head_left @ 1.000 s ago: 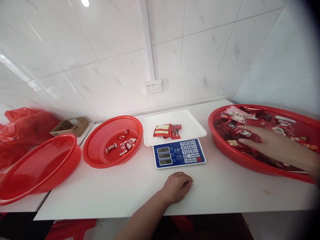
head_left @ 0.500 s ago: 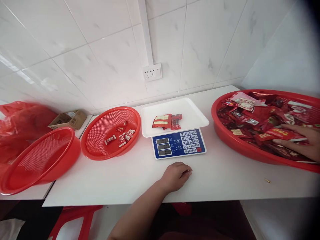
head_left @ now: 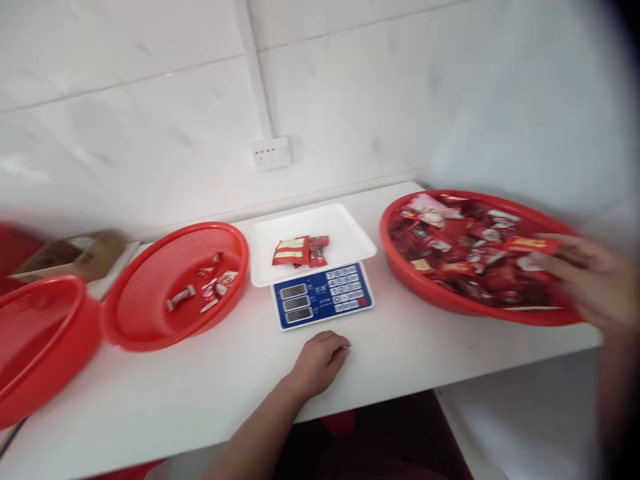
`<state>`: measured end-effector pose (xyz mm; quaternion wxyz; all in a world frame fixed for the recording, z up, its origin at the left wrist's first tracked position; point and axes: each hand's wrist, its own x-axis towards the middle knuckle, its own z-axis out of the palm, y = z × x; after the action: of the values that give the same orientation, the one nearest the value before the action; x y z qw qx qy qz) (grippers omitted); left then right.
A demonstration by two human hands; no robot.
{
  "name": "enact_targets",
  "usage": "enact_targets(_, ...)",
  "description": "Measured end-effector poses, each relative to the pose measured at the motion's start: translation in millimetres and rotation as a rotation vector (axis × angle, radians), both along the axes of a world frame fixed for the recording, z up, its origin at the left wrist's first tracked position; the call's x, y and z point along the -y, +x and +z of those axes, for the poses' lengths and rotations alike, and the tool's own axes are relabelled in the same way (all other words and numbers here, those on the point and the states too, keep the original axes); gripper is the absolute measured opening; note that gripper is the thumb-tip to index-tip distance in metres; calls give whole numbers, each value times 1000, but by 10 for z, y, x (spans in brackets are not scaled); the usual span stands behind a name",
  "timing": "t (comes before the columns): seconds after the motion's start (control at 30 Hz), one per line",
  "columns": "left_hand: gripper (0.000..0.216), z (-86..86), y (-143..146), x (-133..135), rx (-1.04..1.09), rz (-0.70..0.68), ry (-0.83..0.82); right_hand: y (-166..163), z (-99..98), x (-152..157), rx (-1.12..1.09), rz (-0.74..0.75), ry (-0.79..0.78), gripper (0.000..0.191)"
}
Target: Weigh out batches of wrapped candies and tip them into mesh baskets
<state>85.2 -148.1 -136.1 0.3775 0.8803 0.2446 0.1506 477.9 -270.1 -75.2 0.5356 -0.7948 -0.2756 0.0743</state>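
My right hand (head_left: 585,273) pinches a red snack packet with yellow lettering (head_left: 525,245) between thumb and fingers. It is above the right side of a wide red basket (head_left: 413,283) full of red-wrapped snacks. My left hand (head_left: 320,363) lies on the white table, loosely closed and with nothing in it, just in front of a blue-faced digital scale (head_left: 325,297). A few red packets (head_left: 293,251), one with cream stripes, lie on the scale's white tray (head_left: 350,233).
Left of the scale, a red mesh basket (head_left: 150,280) holds several small wrapped snacks. Another red basket (head_left: 75,333) leans at the far left, before a cardboard box (head_left: 95,250). A wall socket (head_left: 271,154) is behind the scale. A tiny scrap (head_left: 471,346) lies on the table.
My right hand has lifted the red packet with yellow lettering up from the heap. My left hand has stayed by the scale. The view has shifted, with some blur.
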Motion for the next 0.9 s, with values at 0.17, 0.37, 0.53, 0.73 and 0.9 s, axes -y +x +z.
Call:
enact_targets(0.17, 19, 4, 25, -23, 32, 12, -41, -166, 224, -45, -231, -18, 113, 22)
enact_targets(0.37, 19, 19, 47, -18, 12, 10, -59, -251, 282, -28, -143, 94, 1, 21)
enact_targets(0.53, 20, 22, 45, -17, 17, 30, -81, -258, 277, -103, 142, 230, -348, 51)
enact_targets(0.73, 21, 23, 43, -17, 22, 30, -84, -144, 317, -289, 353, 268, -707, 57)
enact_targets(0.9, 20, 34, 41, -13, 31, 33, -72, -28, 285, -402, 407, 290, -709, 41)
